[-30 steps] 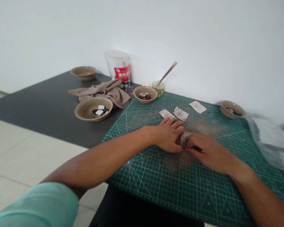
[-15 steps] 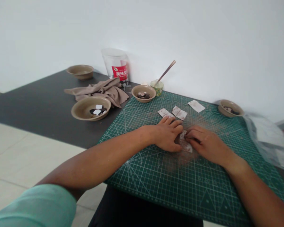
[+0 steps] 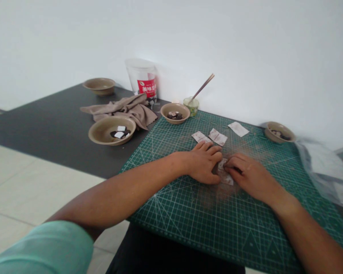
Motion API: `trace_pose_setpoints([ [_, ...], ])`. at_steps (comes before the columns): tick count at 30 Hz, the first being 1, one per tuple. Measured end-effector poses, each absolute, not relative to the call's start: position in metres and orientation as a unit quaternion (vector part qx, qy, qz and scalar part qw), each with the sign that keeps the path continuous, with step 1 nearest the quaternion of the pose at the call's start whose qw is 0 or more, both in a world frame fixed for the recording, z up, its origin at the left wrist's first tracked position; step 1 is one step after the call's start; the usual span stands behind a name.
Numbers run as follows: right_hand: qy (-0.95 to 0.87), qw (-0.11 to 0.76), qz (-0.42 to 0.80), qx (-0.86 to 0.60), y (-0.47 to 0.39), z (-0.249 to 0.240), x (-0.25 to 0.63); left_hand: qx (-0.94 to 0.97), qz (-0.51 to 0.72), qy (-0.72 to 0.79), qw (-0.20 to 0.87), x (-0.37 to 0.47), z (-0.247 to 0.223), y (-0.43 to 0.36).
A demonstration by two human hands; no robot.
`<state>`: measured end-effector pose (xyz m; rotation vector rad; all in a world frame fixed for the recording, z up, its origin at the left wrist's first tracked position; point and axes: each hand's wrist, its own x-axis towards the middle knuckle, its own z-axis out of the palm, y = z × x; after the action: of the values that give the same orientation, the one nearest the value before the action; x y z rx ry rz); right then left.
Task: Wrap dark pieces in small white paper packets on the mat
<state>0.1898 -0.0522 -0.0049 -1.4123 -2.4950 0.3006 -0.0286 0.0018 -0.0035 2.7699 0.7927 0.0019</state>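
Note:
My left hand (image 3: pixel 205 163) lies spread on the green cutting mat (image 3: pixel 171 205), its thumb and fingers at the left side of a stained white piece of sandpaper or card (image 3: pixel 227 178). Over that same piece, my right hand (image 3: pixel 242 172) has its fingertips pinched together. Whatever they pinch is too small and hidden to make out. Reddish-brown dust surrounds both hands. Two more stained white pieces, one (image 3: pixel 201 137) partly behind my left fingers and another (image 3: pixel 218 137), lie just beyond. A cleaner white piece (image 3: pixel 238 129) rests farther back.
A bowl with dark and white pieces (image 3: pixel 112 130) stands at left beside a brown cloth (image 3: pixel 125 110). Farther back are another bowl (image 3: pixel 98 86), a clear plastic jar (image 3: pixel 143 78), a small bowl (image 3: pixel 175 113) and a green cup (image 3: pixel 191 106) holding sticks. At right, a bowl (image 3: pixel 279 132) and plastic bag (image 3: pixel 322 171).
The whole view has shifted very slightly. Both hands stay at the same white piece, with no clear change in their grip.

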Motion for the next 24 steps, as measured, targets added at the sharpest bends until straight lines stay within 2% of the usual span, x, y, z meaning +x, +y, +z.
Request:
trace_pose_setpoints([
  [9, -0.882, 0.131, 0.174, -0.418, -0.053, -0.004, 0.188, 0.955, -0.001, 0.27, 0.126, -0.029, -0.002, 0.001],
  [14, -0.864, 0.133, 0.122, -0.469, -0.047, -0.005, 0.2, 0.953, -0.002, 0.276, 0.124, -0.029, -0.002, 0.001],
  [20, -0.882, 0.112, 0.201, -0.41, -0.054, -0.004, 0.193, 0.955, 0.001, 0.273, 0.118, -0.029, -0.002, 0.001],
  [24, -0.865, 0.124, 0.151, -0.462, -0.049, -0.005, 0.195, 0.955, 0.002, 0.273, 0.12, -0.029, -0.004, 0.002],
])
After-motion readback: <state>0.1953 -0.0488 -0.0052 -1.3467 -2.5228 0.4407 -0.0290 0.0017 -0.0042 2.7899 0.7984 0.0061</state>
